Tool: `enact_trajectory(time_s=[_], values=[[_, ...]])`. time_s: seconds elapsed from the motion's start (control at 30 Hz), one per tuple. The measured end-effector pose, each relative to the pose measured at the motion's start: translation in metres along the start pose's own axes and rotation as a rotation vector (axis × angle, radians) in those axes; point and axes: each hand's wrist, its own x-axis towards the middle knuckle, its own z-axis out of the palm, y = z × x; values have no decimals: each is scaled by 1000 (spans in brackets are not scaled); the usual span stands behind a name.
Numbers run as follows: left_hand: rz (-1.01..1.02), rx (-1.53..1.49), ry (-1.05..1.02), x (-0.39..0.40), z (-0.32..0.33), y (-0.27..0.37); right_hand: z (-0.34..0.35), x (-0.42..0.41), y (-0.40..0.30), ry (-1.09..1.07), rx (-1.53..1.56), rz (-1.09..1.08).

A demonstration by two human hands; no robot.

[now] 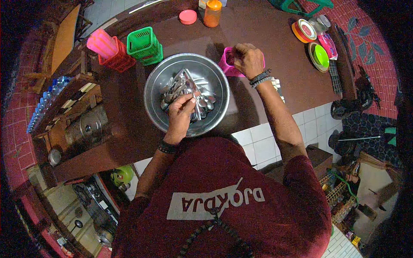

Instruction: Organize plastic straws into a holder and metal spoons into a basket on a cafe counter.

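Observation:
A round metal basin (151, 100) stands before me on the brown table, with a heap of metal spoons and forks (180, 84) inside. My left hand (181, 111) is over the near part of the heap, thumb and fingers pinched on a piece of metal cutlery (198, 111). To the right of the basin is a pink plastic basket (237, 71). My right hand (248, 59) covers much of its opening, the fingers bent downward. Whatever those fingertips hold, if anything, is hidden, as is most of the basket's inside.
Left of the basin stand stacked green baskets (143, 45) and a red basket (117, 61) holding a pink roll. An orange-lidded container (212, 14) and red lids (187, 16) sit at the far edge. Bowls (321, 56) and a jar (319, 24) are at right.

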Motion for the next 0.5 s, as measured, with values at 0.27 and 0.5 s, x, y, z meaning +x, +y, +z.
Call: enact_trajectory(time_s=[0.27, 0.5], values=[[29, 81, -18, 4, 1, -1, 9, -3, 2, -8, -39, 31], [48, 40, -31, 8, 9, 0, 1, -9, -2, 26, 91, 87]])
